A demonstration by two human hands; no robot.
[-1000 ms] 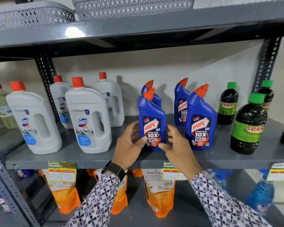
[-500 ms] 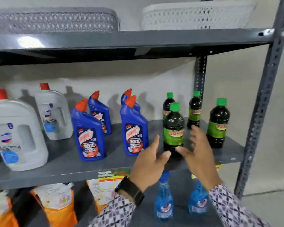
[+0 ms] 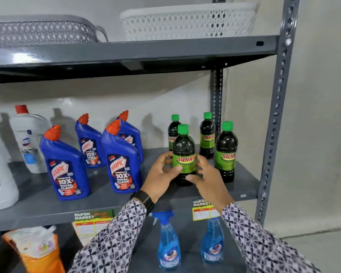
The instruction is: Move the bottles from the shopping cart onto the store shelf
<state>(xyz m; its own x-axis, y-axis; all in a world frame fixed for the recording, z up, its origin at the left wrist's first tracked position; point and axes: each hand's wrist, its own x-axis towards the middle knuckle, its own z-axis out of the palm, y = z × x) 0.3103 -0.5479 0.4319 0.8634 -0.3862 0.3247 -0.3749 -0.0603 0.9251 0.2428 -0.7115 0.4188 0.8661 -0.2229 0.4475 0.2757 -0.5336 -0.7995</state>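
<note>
The front dark bottle [image 3: 183, 154], green-capped and carrying a green Sunny label, is standing upright on the middle shelf [image 3: 242, 184], toward its right end, and both hands are wrapping its lower half. The left hand [image 3: 161, 174] is curling in from the bottle's 9 o'clock side, thumb lying across the label and fingers reaching behind; the right hand [image 3: 207, 176] is closing in from 3 o'clock, fingertips pressing the base. Neither hand is flat open; each is half closed round this one bottle, which appears to be resting on the shelf rather than lifted.

Around it, three more Sunny bottles [image 3: 225, 152] are already standing: one just behind at 11 o'clock, one at 1 o'clock near the back upright, one at 3 o'clock near the front. Off at 9 o'clock, four blue Harpic bottles [image 3: 65, 170] are sitting in two loose rows, and farther left white jugs [image 3: 31, 142] are filling the end of the shelf. Below, at 6 o'clock, two blue spray bottles [image 3: 168, 243] are standing on the lower shelf beside orange refill pouches [image 3: 39, 251]; above, at 12 o'clock, mesh baskets [image 3: 187, 20] are sitting on the top shelf.

The shelf is looking well stocked, so the job seems far along, with the person probably straightening this bottle into line. The shopping cart is not showing anywhere, so how many bottles are waiting cannot be told.
</note>
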